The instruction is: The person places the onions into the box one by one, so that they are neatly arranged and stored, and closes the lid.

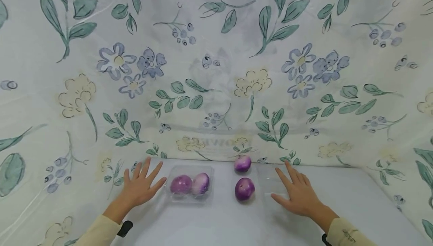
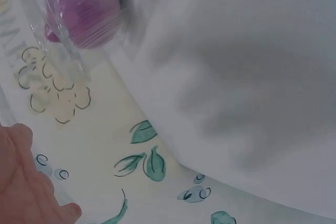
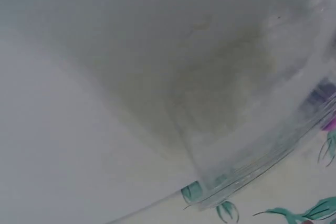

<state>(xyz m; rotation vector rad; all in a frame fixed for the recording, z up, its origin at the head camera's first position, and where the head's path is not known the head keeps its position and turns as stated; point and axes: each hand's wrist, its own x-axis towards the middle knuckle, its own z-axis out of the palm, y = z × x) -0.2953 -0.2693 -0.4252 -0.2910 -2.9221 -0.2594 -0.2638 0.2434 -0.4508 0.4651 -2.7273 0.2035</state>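
Observation:
My left hand point(image 1: 139, 188), fingers spread, hovers just left of a clear plastic box point(image 1: 188, 199). Two purple onions lie inside it: a darker one point(image 1: 180, 184) on the left and a paler, streaked one point(image 1: 201, 183) on the right. Part of the left hand point(image 2: 29, 182) also shows low in the left wrist view, apart from the boxed onion point(image 2: 84, 11). On the other side, my right hand point(image 1: 299, 193) has its fingers spread over a second clear plastic box point(image 1: 267, 174), partly hidden by it. Neither hand holds anything.
Between the boxes, two more purple onions sit on the white table point(image 1: 220, 223): one point(image 1: 242, 163) at the back edge, the other point(image 1: 244, 189) nearer. A floral-patterned sheet point(image 1: 216, 69) rises behind the table and falls past its sides.

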